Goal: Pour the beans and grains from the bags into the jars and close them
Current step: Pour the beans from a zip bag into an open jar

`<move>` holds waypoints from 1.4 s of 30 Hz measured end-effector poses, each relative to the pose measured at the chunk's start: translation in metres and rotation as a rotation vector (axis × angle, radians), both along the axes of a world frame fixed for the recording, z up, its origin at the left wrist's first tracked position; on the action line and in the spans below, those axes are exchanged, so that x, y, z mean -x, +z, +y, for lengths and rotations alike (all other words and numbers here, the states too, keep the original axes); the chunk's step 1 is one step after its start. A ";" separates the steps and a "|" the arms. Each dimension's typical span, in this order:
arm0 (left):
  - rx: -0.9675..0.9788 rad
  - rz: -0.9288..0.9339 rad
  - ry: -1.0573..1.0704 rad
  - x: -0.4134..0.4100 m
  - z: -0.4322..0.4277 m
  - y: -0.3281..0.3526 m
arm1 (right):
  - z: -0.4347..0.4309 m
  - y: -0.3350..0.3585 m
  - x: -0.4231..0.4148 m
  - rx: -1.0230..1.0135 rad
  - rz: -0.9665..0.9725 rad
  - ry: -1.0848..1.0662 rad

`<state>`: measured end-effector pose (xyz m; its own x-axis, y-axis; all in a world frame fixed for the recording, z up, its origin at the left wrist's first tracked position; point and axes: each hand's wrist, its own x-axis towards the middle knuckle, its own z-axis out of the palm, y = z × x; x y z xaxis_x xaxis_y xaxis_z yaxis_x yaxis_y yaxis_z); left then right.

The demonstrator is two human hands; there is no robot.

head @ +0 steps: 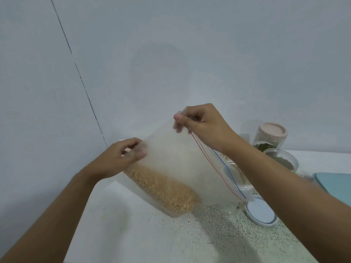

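Two hands, one bag, three jars. The left hand (125, 154), fingers curled, grips the bottom corner of the clear zip bag (176, 158) at its 9 o'clock. The right hand (205, 126) pinches the zip-end corner at 12 o'clock between thumb and fingertips. The bag is held tilted above the table (171, 234), with yellow grains (163, 188) heaped along its lower edge. Its zip edge slopes towards 4 o'clock, over the open jar (233, 208), which is partly hidden behind it. One loose lid (260, 212) lies just beside that jar. At 2 o'clock stand the pink-lid jar (268, 138) and a third jar (284, 161), both holding dark green contents. A blue slab (336, 182) lies at 3 o'clock.
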<state>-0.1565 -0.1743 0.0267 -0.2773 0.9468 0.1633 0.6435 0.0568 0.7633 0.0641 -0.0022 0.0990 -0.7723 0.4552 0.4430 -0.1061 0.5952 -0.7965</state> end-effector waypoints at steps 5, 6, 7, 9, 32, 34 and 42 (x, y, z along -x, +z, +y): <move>-0.147 -0.248 0.144 0.031 -0.023 -0.035 | 0.003 -0.006 -0.005 0.079 0.061 -0.013; -0.192 -0.303 0.162 0.032 -0.023 -0.040 | 0.003 -0.009 -0.004 0.096 0.073 -0.024; -0.221 -0.339 0.160 0.030 -0.020 -0.043 | 0.004 -0.011 -0.003 0.116 0.086 -0.036; -0.262 -0.359 0.112 0.023 -0.014 -0.043 | 0.005 -0.012 -0.004 0.157 0.109 -0.051; -0.160 -1.067 0.305 0.004 0.000 -0.093 | 0.010 -0.041 -0.006 0.287 0.114 -0.074; -0.224 -1.123 0.327 0.006 0.002 -0.094 | 0.009 -0.038 -0.006 0.265 0.113 -0.058; -0.436 -1.154 0.280 -0.002 0.012 -0.061 | 0.006 -0.021 -0.015 0.326 0.236 -0.007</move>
